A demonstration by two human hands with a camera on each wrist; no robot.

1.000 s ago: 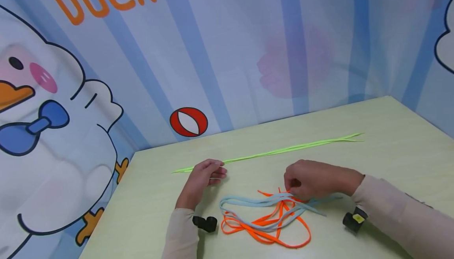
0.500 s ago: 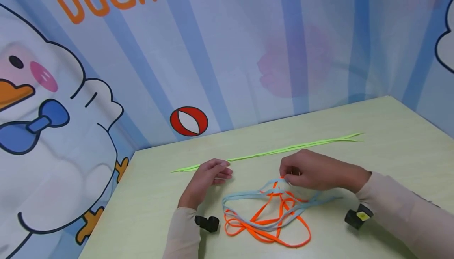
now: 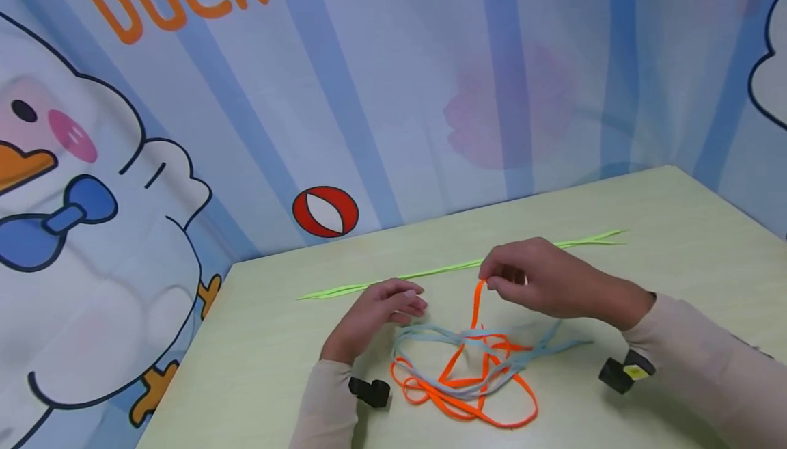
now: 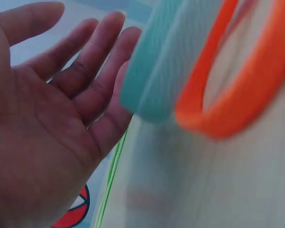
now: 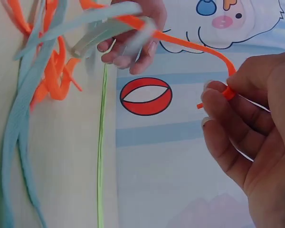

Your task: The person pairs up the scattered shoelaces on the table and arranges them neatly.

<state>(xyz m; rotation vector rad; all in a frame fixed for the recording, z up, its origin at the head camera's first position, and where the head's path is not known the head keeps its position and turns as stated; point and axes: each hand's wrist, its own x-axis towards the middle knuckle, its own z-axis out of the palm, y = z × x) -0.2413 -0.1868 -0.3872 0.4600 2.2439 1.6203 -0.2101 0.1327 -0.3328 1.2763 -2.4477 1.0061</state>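
Between thumb and fingers, my right hand (image 3: pixel 541 277) pinches an orange shoelace (image 3: pixel 476 302) near one end and lifts it off the table. In the right wrist view its short tip (image 5: pixel 199 106) pokes out past the fingers. The rest of that lace lies looped and tangled with a light blue shoelace (image 3: pixel 424 330) on the tabletop. My left hand (image 3: pixel 376 316) is beside the tangle's left end, palm turned inward and fingers relaxed. Nothing is in its grasp in the left wrist view, where blue lace loops (image 4: pixel 152 90) hang close to the fingertips; whether they touch cannot be told.
Behind both hands, a yellow-green shoelace (image 3: pixel 344 290) lies stretched in a long line across the pale wooden table (image 3: pixel 233 367). A printed cloth backdrop (image 3: pixel 399 93) with a duck stands along the table's back edge.
My right hand has risen away from the tangle, drawing the orange lace end up with it. The blue strand lifted along with it has dropped back. My left hand has shifted slightly right.
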